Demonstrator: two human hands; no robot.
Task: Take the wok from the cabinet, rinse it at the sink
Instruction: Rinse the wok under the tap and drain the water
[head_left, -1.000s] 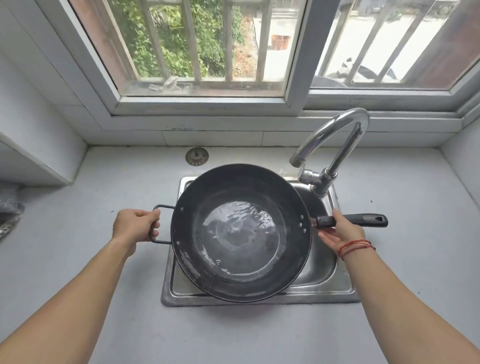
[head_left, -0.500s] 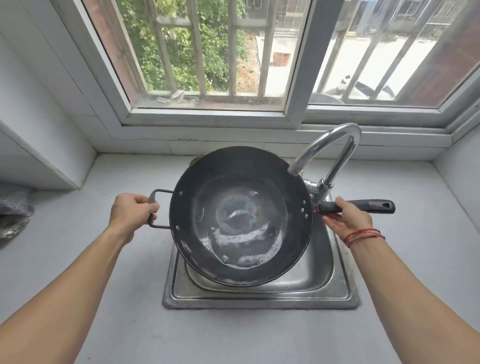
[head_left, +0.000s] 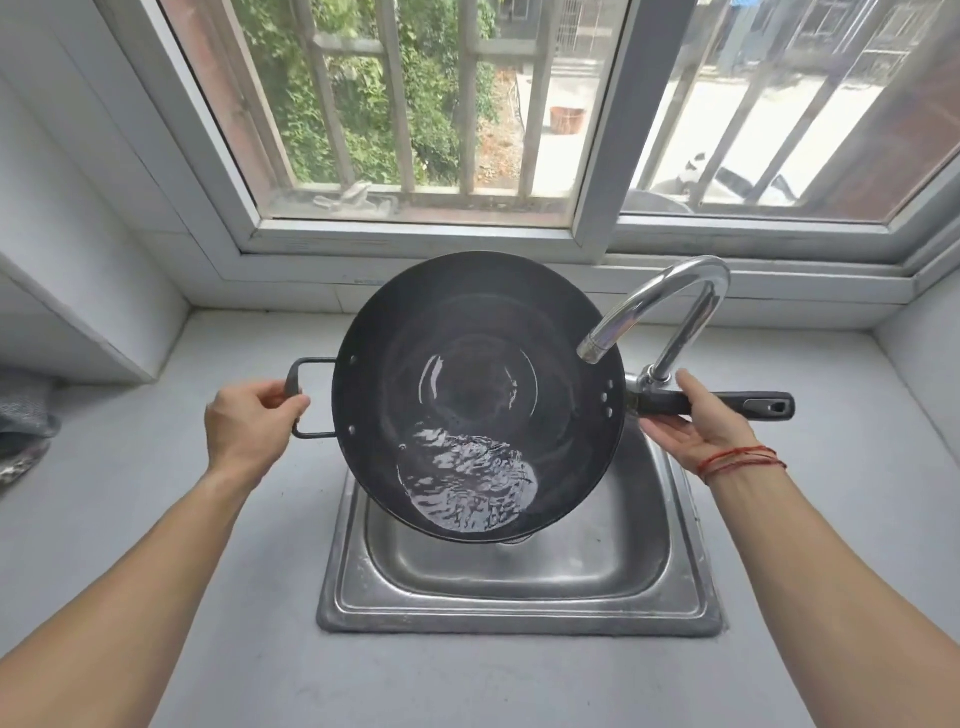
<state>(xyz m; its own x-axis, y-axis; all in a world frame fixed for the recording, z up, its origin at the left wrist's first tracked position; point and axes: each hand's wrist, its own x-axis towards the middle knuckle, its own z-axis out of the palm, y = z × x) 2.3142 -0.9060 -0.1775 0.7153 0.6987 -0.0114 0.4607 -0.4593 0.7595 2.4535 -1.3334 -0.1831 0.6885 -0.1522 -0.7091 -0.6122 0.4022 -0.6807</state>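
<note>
- Left hand (head_left: 249, 431), left of centre frame: curled round the loop handle (head_left: 306, 397), fingers wrapped over its outer bar, thumb on top; a firm closed grip.
- Right hand (head_left: 698, 421), right of centre: palm turned up under the long handle (head_left: 717, 404), thumb across the top, fingers cupped beneath; holding, though more a cradle than a clench. Red string bracelet (head_left: 740, 460) on that wrist.
- Wok (head_left: 478, 374), centre frame: carried between both hands, clear of the sink (head_left: 519, 608), not resting on it. Tilted, with the near rim dropped toward the lower part of the frame.
- Water (head_left: 467, 483) gathered in a rippled pool against that low near wall; a small trickle seemingly leaving the bottom edge over the basin, too slight to be sure.
- Faucet (head_left: 670, 306), upper right of the wok: spout mouth hanging over the wok's right rim, no stream visible from it.
- Countertop (head_left: 156, 519) around the sink, window (head_left: 415, 104) across the top of the frame, a grey cloth-like thing (head_left: 21, 431) at the far left edge, unclear what.
- Step in hand, by judgement: the rinse, at the swirl-and-tip stage, cabinet part already done.
- Next move likely calling for: more tilt toward the near rim to empty the pool into the basin, both grips kept steady, spill kept inside the sink rim, right side of the wok kept from knocking the spout.
</note>
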